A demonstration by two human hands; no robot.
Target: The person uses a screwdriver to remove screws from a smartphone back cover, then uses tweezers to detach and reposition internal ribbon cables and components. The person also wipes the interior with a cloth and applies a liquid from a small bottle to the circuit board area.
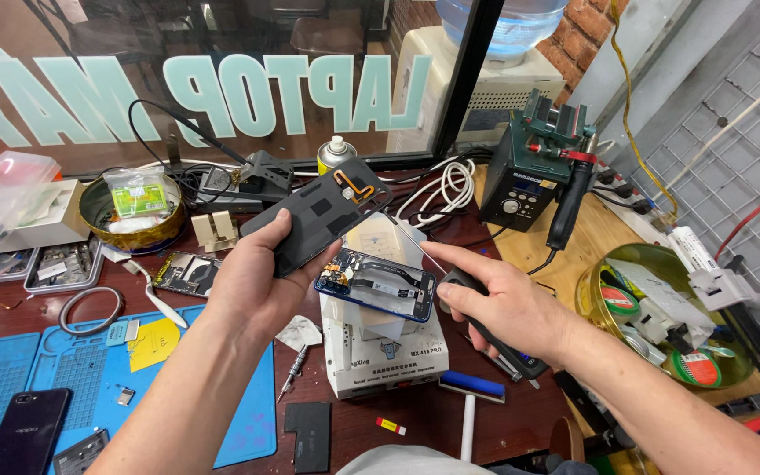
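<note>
My left hand [261,277] holds up a dark phone back cover [323,211], its inner side facing me, with a small orange flex strip near its top. Just below it, an opened phone with a blue frame [376,283] lies on a white box-shaped machine [384,347], its boards and cables exposed. My right hand [499,303] grips a black-handled tool [494,339] whose thin metal tip [420,246] points up and left over the opened phone.
A blue work mat [90,369] at lower left carries a black phone [26,431] and small parts. A hot-air station [529,171] stands at the back right, a round tin of tape rolls [661,321] at right, a spray can [334,154] near the window.
</note>
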